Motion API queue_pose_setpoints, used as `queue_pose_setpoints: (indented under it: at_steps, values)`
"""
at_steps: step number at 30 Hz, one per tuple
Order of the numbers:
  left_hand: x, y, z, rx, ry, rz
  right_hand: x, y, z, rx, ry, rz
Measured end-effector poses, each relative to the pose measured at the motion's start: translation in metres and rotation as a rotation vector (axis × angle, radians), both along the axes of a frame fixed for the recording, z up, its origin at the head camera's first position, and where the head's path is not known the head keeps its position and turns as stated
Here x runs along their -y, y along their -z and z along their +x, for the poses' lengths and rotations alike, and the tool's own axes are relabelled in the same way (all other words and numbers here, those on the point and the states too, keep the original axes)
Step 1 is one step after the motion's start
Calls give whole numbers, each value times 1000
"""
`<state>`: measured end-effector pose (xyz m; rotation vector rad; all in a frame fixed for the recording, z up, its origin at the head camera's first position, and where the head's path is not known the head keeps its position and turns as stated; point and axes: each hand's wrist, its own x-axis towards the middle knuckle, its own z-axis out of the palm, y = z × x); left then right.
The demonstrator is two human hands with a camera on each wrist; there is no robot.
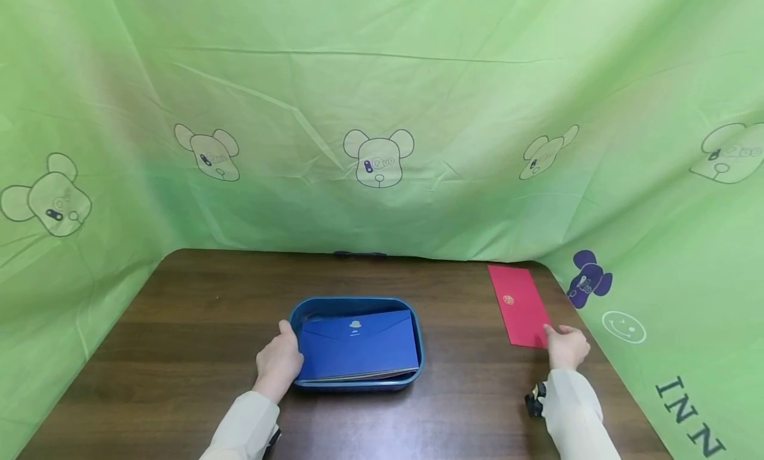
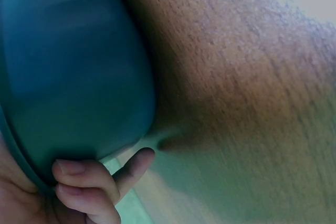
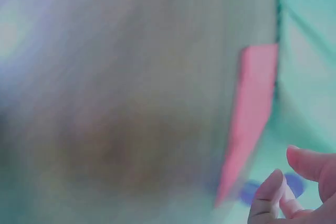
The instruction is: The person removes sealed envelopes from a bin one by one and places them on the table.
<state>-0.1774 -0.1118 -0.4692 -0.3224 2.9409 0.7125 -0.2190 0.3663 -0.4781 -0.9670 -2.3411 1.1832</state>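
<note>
A blue plastic basket (image 1: pixel 420 344) stands near the middle of the table. Inside it lies a stack of envelopes, with a dark blue envelope (image 1: pixel 358 350) on top bearing a small pale hat print. My left hand (image 1: pixel 280 360) grips the basket's left rim, its thumb on top and its fingers curled beneath, as the left wrist view shows. To the right, a red envelope (image 1: pixel 522 307) with a round gold emblem lies flat near the table's right edge. My right hand (image 1: pixel 567 347) is at its near right corner. In the right wrist view, thumb and fingers are apart and loosely bent.
The brown wooden table (image 1: pixel 179 341) has rounded far corners. Green cloth (image 1: pixel 382 89) with bear-head prints hangs behind the table and on both sides, close to the red envelope on the right.
</note>
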Motion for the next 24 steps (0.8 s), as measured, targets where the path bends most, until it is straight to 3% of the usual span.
queue_pose_setpoints:
  at_steps: [6, 14, 20, 24]
  values:
    - [0, -1, 0, 11, 1, -1, 33, -27, -15, -56, -95, 36]
    - [-1, -2, -1, 4, 3, 4, 98, -57, -17, -167, -319, 11]
    - [-3, -3, -3, 9, 4, 0, 149, -63, -7, -150, -493, 52]
    - [-2, -2, -2, 11, 2, 0, 182, -59, 5, -189, -611, 77]
